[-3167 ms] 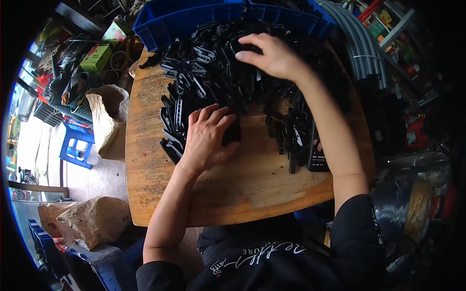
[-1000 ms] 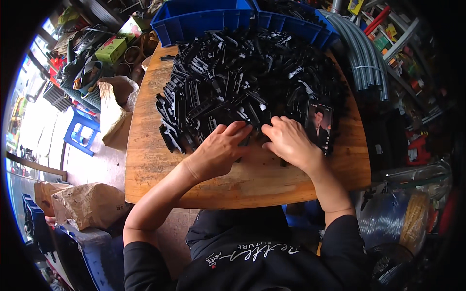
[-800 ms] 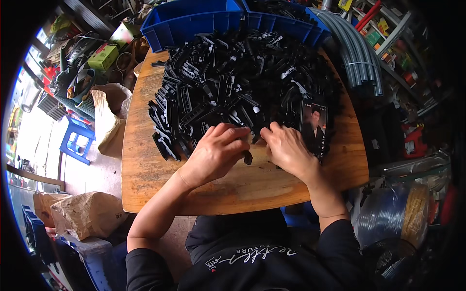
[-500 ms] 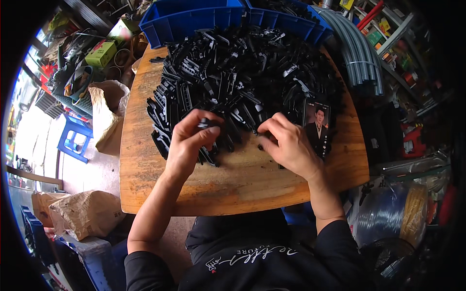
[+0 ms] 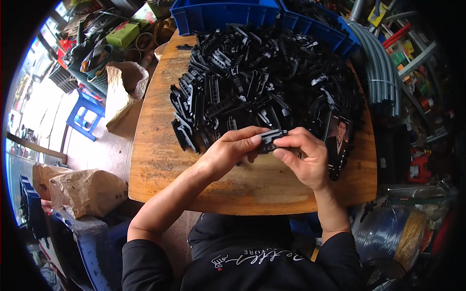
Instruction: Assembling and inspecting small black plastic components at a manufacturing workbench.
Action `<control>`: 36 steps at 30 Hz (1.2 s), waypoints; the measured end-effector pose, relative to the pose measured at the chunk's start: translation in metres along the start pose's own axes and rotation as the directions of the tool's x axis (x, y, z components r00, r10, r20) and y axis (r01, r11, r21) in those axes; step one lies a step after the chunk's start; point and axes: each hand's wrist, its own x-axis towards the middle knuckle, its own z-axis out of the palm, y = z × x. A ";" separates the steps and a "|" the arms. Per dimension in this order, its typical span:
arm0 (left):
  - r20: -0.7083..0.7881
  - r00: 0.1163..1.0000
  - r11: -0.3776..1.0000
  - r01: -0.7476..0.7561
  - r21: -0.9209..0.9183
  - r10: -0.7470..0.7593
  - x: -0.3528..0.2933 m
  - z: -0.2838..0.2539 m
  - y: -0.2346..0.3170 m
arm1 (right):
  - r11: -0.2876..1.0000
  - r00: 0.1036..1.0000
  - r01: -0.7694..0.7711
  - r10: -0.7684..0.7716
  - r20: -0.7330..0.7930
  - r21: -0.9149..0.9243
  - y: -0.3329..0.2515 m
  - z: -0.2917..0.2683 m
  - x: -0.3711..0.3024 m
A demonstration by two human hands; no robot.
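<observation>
The slender black-and-grey plastic part (image 5: 270, 137), pinched in the left hand (image 5: 224, 154) at 6 o'clock of the black plastic heap (image 5: 250, 85), may drop if the right hand (image 5: 309, 162), grip unclear, nudges its 3 o'clock end.

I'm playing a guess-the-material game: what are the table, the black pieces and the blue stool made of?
Table: wood, worn with a slight sheen; brown grain shows. Black pieces: probably hard plastic, perhaps painted metal; they're smooth with pale glints. Blue stool: likely moulded plastic, smooth; its colour looks even.
</observation>
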 end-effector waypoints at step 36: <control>0.205 0.822 0.406 -0.460 0.790 0.532 -0.007 0.016 -0.013 | 0.995 0.990 -0.084 0.089 0.106 -0.050 0.009 -0.008 0.002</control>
